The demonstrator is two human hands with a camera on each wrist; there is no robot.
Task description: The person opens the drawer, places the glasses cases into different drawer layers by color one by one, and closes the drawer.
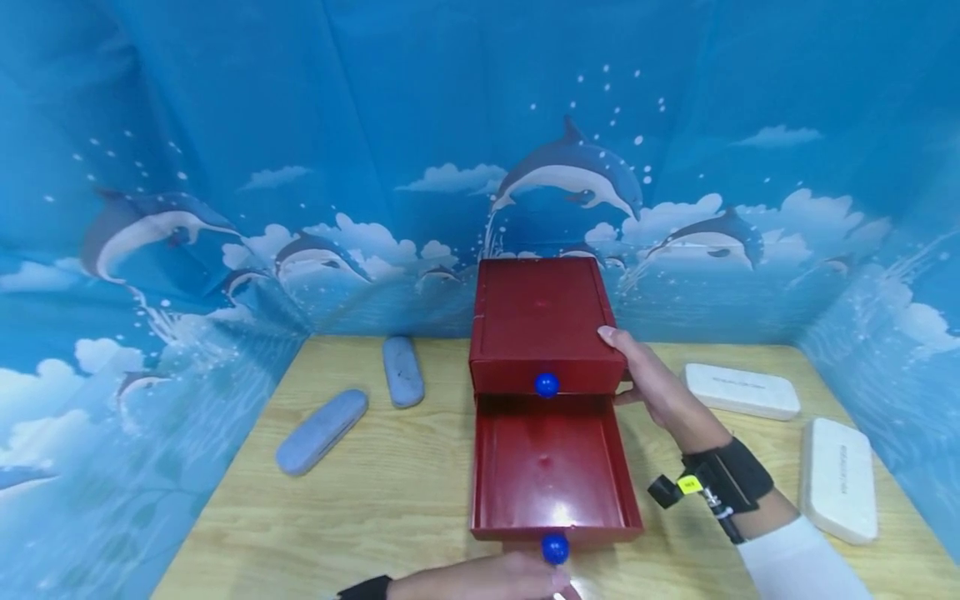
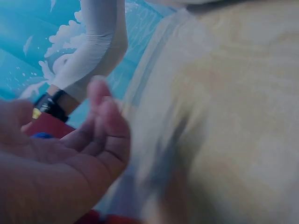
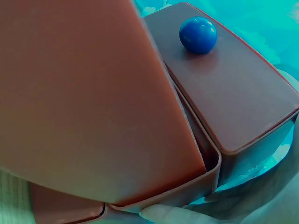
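A dark red drawer cabinet [image 1: 542, 308] stands at the back of the table, its upper drawer closed behind a blue knob [image 1: 547, 385]. The lower drawer [image 1: 551, 467] is pulled out and holds nothing; it has a blue knob [image 1: 555, 548] too. My right hand [image 1: 656, 383] grips the cabinet's right side, thumb on the top edge and the other fingers lower on the side. Just in front of the lower knob is my left hand [image 1: 498, 577], with loosely bent fingers [image 2: 112, 126] and nothing visible in them. The right wrist view shows the drawer front [image 3: 93, 93] close up.
Two grey-blue oblong cases, one nearer [image 1: 322, 432] and one farther [image 1: 403, 372], lie left of the cabinet. To its right are two white cases [image 1: 741, 390] [image 1: 838, 481] with lettering. A dolphin-print backdrop [image 1: 420, 125] encloses the wooden table [image 1: 360, 525].
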